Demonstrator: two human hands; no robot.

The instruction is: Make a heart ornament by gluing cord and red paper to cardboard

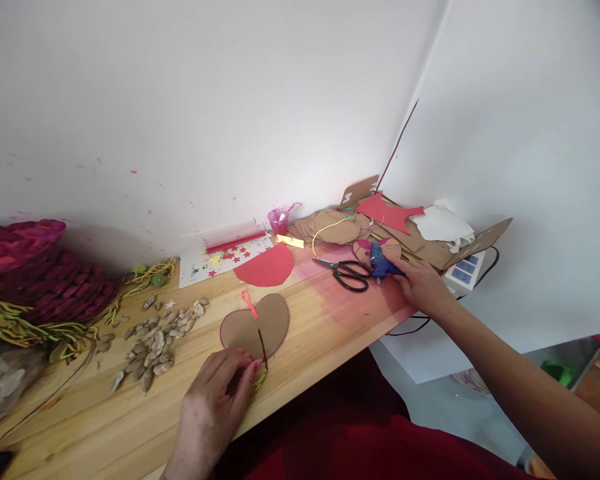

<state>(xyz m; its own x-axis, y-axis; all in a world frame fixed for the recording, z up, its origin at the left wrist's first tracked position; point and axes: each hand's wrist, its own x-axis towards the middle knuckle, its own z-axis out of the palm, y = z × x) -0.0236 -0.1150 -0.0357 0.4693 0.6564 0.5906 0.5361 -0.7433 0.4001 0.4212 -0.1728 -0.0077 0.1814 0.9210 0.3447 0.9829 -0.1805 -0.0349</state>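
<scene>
In front of me lies a heart-shaped piece of brown cardboard [275, 317] with a dark pink edge. An orange-red loop of cord [249, 303] stands at its top notch. My left hand [215, 393] is closed at the heart's lower end, fingertips pinching a thin dark stick [263, 347] that points up across the cardboard. Yellow-green yarn [261, 380] shows beside the thumb; the palm side is hidden. At the right, my right hand [420, 287] is wrapped round a blue glue gun [379, 261], whose nozzle end faces the wall. Black-handled scissors [350, 275] lie just left of it.
A red paper half-circle [267, 267] and a white sheet with small stars [195, 270] lie behind. Left are pistachio-like shells [155, 347] and a magenta-painted stack [55, 280]. Cardboard discs [335, 227], red paper [387, 212] and a power strip [465, 270] with black cable are right.
</scene>
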